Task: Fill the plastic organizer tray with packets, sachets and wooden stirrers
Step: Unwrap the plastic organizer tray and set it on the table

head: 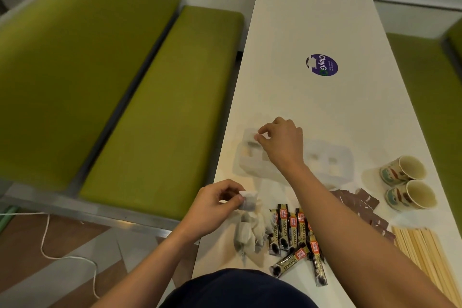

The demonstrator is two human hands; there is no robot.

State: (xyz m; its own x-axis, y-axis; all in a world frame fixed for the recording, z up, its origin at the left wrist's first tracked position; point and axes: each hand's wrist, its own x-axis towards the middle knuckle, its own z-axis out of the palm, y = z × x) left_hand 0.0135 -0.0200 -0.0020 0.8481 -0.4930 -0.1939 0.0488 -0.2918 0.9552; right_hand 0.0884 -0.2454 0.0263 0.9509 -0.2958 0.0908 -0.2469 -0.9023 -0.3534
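The plastic organizer tray (pixel 346 157) is sitting across the middle of the white worktop (pixel 312 107), beyond the loose supplies. It is showing as translucent and milky, with rounded corners and several compartments, and it is blurred.

Nearest the person, black-and-gold granule sticks (pixel 295 235) are lying in a loose heap. Wooden stirrers (pixel 425 255) are lying bundled to their right, at the worktop's edge. A pile of pale tea bags (pixel 250 235) is lying just left of the sticks.

Above that pile the left hand (pixel 212 207) is pinching one tea bag (pixel 250 199) between thumb and fingers. Brown sachets (pixel 360 204) are spreading out behind the sticks, near the tray. Two patterned paper cups (pixel 405 170) are sitting side by side to the right.

In the tray, a left compartment is holding something dark and tan. Two right compartments are showing pale shapes too blurred to name.

The right hand (pixel 282 142) is reaching over the tray's left end. Its thumb and forefinger are pinching a small white piece (pixel 257 136) over that end.

Farther off, a round purple sticker (pixel 322 65) is lying flat on the worktop. A green bench (pixel 162 107) is running along the left.
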